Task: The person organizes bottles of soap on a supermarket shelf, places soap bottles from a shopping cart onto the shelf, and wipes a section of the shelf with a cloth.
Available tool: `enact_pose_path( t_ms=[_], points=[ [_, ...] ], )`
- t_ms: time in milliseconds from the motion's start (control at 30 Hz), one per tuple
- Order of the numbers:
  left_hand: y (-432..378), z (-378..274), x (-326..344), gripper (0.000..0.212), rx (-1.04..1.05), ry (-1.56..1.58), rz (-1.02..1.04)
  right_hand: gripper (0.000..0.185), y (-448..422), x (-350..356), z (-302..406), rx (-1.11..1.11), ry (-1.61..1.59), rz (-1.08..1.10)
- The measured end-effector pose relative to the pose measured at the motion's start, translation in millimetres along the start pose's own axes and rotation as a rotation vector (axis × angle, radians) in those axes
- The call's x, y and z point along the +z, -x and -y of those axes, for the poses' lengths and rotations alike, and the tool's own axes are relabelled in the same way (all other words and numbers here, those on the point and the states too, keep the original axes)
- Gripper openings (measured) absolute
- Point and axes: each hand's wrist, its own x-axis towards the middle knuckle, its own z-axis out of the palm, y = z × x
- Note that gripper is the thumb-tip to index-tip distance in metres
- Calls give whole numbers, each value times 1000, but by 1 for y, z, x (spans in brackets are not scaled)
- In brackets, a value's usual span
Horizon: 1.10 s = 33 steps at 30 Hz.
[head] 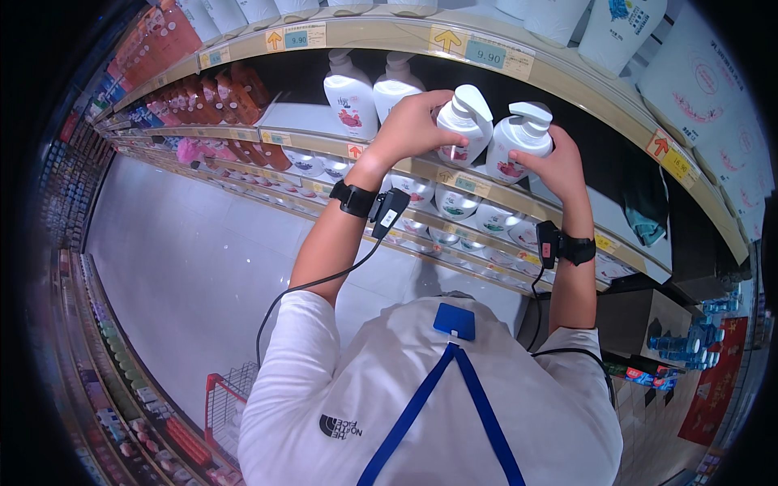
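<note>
My left hand (413, 124) grips a white pump bottle (465, 130) from its left side, thumb across the front below the pump head. A second white pump bottle (519, 146) is held in my right hand (559, 161), its thumb on the front and the fingers hidden behind. Both bottles tilt slightly and sit close side by side at the front edge of the middle shelf (413, 161). Two similar pump bottles, one of them a white bottle (351, 100), stand upright on that shelf, left of and behind my left hand.
An upper shelf edge (389, 33) with price tags curves above my hands. Amber bottles (237, 94) fill the shelf to the left. A dark green cloth (644, 212) lies at the right. White bottles (456, 203) line the shelf below. A shopping cart (228, 401) stands behind on the left.
</note>
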Motion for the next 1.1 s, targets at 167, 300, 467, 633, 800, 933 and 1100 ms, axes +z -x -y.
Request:
enact_pose_path(
  t_ms=[167, 300, 467, 633, 800, 933, 1100],
  points=[
    [45, -13, -17, 62, 226, -79, -207, 56, 24, 10, 49, -302, 10, -96],
    [112, -61, -62, 62, 65, -201, -274, 71, 37, 24, 63, -446, -411, 29],
    [269, -86, -69, 58, -167, -273, -722, 74, 39, 128, 95, -499, -665, 648],
    [418, -149, -25, 54, -575, -719, -1114, 70, 101, 255, 190, -800, -672, 1106],
    [535, -218, 36, 54, -900, -929, -1591, 68, 224, 326, 303, -1014, -740, 1501],
    [600, -243, 67, 56, -1094, -998, -1842, 66, 318, 369, 368, -1155, -688, 1751],
    [649, -237, 71, 58, -1126, -944, -2032, 59, 391, 420, 418, -1349, -674, 1887]
  ],
)
